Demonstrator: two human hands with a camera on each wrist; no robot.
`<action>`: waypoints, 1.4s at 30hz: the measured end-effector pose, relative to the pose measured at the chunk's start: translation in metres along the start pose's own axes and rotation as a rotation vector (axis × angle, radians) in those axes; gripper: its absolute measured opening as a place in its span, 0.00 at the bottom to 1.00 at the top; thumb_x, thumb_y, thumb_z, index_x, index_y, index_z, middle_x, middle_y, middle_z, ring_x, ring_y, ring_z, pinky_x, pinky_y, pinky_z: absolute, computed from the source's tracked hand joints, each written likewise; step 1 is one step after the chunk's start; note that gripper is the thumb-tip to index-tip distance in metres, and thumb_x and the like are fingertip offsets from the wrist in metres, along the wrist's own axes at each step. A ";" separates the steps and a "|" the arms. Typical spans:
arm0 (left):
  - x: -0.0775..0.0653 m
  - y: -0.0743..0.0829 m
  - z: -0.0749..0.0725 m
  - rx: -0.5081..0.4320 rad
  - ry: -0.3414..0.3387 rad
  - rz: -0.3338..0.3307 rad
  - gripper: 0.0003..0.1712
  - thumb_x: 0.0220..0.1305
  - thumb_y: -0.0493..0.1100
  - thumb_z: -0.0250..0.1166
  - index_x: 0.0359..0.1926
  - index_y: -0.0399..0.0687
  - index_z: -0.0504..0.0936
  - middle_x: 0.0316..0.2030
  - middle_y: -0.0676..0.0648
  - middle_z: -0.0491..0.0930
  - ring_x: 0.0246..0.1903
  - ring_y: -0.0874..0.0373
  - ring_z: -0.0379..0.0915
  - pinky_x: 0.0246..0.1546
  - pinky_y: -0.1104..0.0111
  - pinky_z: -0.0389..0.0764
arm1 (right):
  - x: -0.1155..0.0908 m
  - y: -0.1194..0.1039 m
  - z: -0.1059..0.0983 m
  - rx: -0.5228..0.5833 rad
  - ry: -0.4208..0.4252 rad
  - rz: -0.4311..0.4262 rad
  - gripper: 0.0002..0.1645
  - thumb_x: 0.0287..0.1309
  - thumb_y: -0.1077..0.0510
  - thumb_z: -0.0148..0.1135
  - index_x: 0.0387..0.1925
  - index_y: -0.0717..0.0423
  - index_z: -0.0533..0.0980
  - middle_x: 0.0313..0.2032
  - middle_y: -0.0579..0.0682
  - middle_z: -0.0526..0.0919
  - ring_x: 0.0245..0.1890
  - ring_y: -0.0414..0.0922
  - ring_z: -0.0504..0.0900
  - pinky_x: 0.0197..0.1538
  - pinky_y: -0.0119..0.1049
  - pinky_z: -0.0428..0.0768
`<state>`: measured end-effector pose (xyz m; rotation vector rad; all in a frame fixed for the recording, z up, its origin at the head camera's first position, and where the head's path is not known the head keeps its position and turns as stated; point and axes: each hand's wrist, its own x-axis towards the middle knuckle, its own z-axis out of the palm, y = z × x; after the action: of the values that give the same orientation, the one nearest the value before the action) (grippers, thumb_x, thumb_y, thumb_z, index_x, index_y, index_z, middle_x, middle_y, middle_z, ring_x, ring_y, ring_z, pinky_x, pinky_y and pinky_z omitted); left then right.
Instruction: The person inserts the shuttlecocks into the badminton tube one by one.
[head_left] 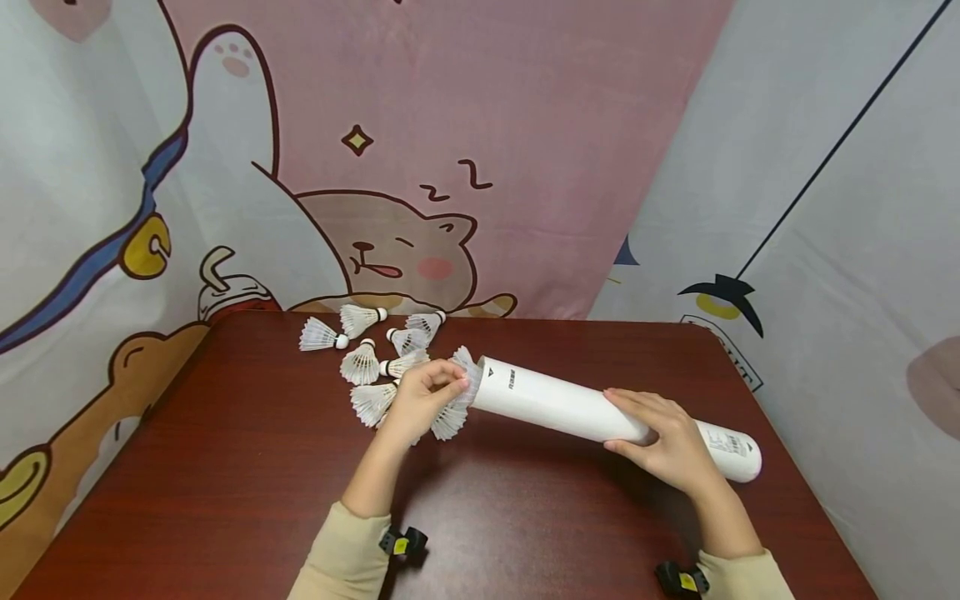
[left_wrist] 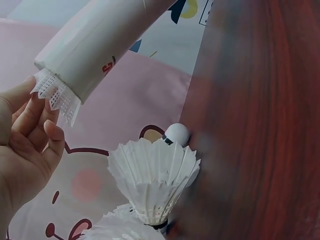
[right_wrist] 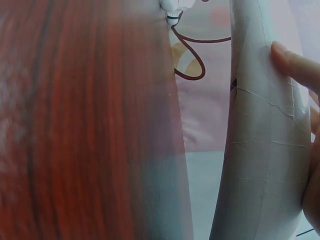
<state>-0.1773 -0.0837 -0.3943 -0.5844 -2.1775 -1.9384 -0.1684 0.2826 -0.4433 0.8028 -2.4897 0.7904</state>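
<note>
At the open mouth of the white tube [head_left: 558,402], the left hand [head_left: 422,402] pinches the skirt of a shuttlecock [left_wrist: 56,96] jutting from it, while the right hand [head_left: 663,437] grips the tube farther along, thumb and fingers spread round it. The step in hand seems to be passing this shuttlecock through the mouth, inward or outward I cannot tell; the next move likely calls for a steady tube and a straight, gentle slide. Loose shuttlecocks [head_left: 361,365] lie beyond the tube's mouth end.

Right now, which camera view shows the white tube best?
The head view, because both ends of the white tube appear. The left wrist shows only one end; the right wrist, only a middle section.
</note>
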 end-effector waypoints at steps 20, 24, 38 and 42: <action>-0.001 -0.003 0.014 -0.050 -0.037 -0.062 0.04 0.57 0.21 0.59 0.35 0.22 0.77 0.30 0.30 0.81 0.27 0.66 0.74 0.31 0.74 0.74 | 0.001 -0.001 0.001 -0.002 -0.005 -0.039 0.44 0.33 0.50 0.82 0.59 0.47 0.77 0.56 0.45 0.78 0.54 0.45 0.75 0.53 0.42 0.67; -0.001 -0.004 0.017 -0.053 -0.036 -0.076 0.05 0.56 0.21 0.58 0.36 0.21 0.77 0.30 0.30 0.81 0.28 0.67 0.75 0.32 0.74 0.74 | 0.001 0.000 0.002 -0.012 0.013 -0.064 0.44 0.32 0.51 0.82 0.58 0.48 0.77 0.56 0.46 0.79 0.53 0.47 0.76 0.52 0.43 0.67; 0.000 -0.008 0.015 -0.097 -0.097 -0.121 0.07 0.58 0.22 0.57 0.38 0.20 0.77 0.33 0.29 0.81 0.29 0.66 0.76 0.34 0.73 0.76 | 0.001 0.000 0.002 -0.030 0.005 -0.055 0.45 0.31 0.50 0.82 0.59 0.45 0.77 0.56 0.45 0.78 0.53 0.46 0.76 0.53 0.44 0.67; 0.001 -0.017 0.013 -0.090 -0.095 -0.121 0.07 0.60 0.24 0.59 0.39 0.21 0.77 0.33 0.32 0.82 0.29 0.65 0.75 0.33 0.73 0.76 | 0.001 0.000 0.001 -0.028 -0.001 -0.043 0.45 0.32 0.49 0.82 0.59 0.46 0.77 0.56 0.45 0.78 0.54 0.45 0.75 0.54 0.44 0.66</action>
<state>-0.1831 -0.0717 -0.4115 -0.5823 -2.2403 -2.1215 -0.1689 0.2815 -0.4438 0.8445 -2.4706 0.7388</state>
